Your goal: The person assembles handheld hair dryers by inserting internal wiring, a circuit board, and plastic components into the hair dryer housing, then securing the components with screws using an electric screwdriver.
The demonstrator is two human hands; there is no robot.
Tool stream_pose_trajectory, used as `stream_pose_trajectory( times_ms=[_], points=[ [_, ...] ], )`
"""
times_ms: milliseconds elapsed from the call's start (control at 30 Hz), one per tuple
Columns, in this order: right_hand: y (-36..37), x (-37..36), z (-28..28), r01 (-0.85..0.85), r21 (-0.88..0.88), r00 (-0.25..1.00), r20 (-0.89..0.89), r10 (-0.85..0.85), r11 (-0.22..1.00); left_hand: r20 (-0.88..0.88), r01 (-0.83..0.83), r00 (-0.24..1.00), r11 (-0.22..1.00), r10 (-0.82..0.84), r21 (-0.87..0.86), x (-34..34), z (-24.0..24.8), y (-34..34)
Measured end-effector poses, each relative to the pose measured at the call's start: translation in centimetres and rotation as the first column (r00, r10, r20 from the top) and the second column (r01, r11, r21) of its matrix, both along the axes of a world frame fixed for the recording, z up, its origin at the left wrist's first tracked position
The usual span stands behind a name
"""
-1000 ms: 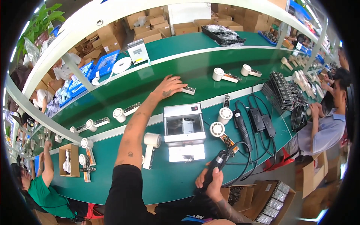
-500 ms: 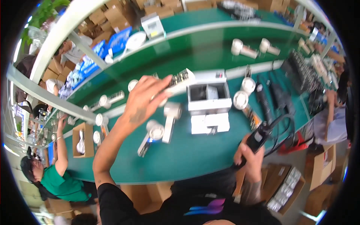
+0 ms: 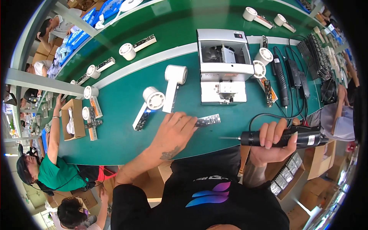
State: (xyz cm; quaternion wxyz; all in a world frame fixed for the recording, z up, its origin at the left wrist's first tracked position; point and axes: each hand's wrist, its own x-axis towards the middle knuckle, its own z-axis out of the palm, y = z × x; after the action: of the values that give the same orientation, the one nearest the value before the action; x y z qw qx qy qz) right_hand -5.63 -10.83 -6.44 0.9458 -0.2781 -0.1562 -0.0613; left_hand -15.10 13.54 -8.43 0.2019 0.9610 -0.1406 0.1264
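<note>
A narrow strip with an exposed circuit board point(image 3: 209, 120) is pinched in the fingers of my left hand point(image 3: 174, 132), low over the green bench. Its other end is hidden under that hand. My right hand point(image 3: 273, 143) is wrapped round a black electric screwdriver point(image 3: 251, 138), its thin bit pointing left toward the strip. Behind the strip stands a grey-white screw feeder point(image 3: 224, 76) with an open-topped bin. Two white handheld fans point(image 3: 153, 99) point(image 3: 176, 74) lie left of the feeder, one handle showing its board.
More fans point(image 3: 259, 69) lie right of the feeder beside a second black screwdriver point(image 3: 281, 82) and cables. Further fans point(image 3: 128, 51) rest on the green belt behind a pale rail. A cardboard box point(image 3: 78, 119) stands at left, near a person in green point(image 3: 61, 170). A rack of boards point(image 3: 312, 57) is far right.
My left hand has come back from beside the rail toward me, bringing the board strip. The screwdriver in my right hand has risen over the bench edge and swung to point left.
</note>
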Motion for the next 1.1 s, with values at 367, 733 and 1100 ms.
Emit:
stream_pose_trajectory(
  times_ms=[367, 733, 1100],
  points=[
    [3.6, 0.5, -2.2, 0.001, -0.171, 0.998, 0.058, 0.009, 0.985, 0.046, -0.018, 0.999, 0.994, 0.014, 0.104, 0.4, -0.4, -0.8],
    [5.5, 2.4, -3.4, 0.134, -0.057, 0.965, -0.220, -0.143, 0.989, 0.031, -0.019, 0.999, 0.998, 0.017, 0.067, 0.2, -0.6, -0.6],
    [3.9, 2.8, -4.8, 0.289, -0.060, 0.892, -0.345, -0.291, 0.956, 0.012, -0.032, 0.999, 0.999, 0.032, -0.006, 0.7, -0.7, -1.0]
  ],
)
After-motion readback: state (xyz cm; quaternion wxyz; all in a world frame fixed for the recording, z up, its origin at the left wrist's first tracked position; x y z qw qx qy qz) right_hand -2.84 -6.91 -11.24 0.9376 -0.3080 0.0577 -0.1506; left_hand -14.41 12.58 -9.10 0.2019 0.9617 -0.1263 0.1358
